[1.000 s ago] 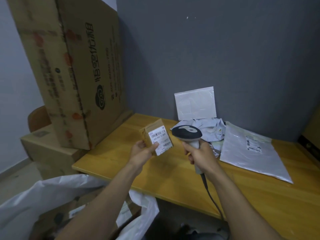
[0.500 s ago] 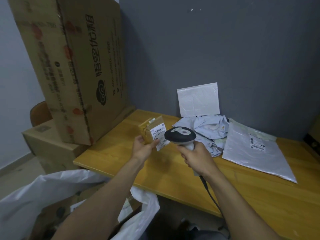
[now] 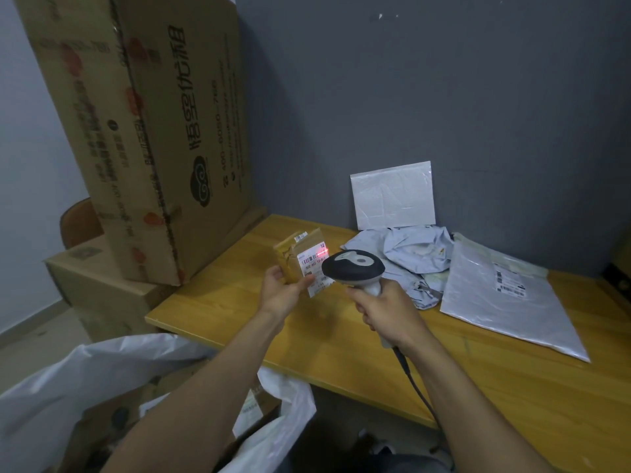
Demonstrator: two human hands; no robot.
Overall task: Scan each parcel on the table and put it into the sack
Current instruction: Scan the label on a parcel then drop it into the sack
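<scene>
My left hand (image 3: 280, 292) holds a small brown parcel (image 3: 297, 258) upright over the wooden table (image 3: 341, 343), thumb on its white label. A red scan line glows on the label's top right corner. My right hand (image 3: 384, 310) grips the handle of a barcode scanner (image 3: 353, 269), its dark head right next to the label. On the table lie a crumpled light-blue parcel (image 3: 406, 254), a flat grey mailer (image 3: 505, 302) with a label, and a white envelope (image 3: 392, 196) leaning on the wall. The white sack (image 3: 85, 377) gapes open at lower left, with parcels inside.
A large cardboard box (image 3: 146, 131) leans on the wall at the table's left end, atop another carton (image 3: 99, 288). The scanner's cable (image 3: 415, 384) hangs over the table's front edge. A chair back (image 3: 80, 221) shows behind the cartons.
The scanner head has closed in on the parcel's label, and a red scan line now shows on it. My left hand still holds the parcel.
</scene>
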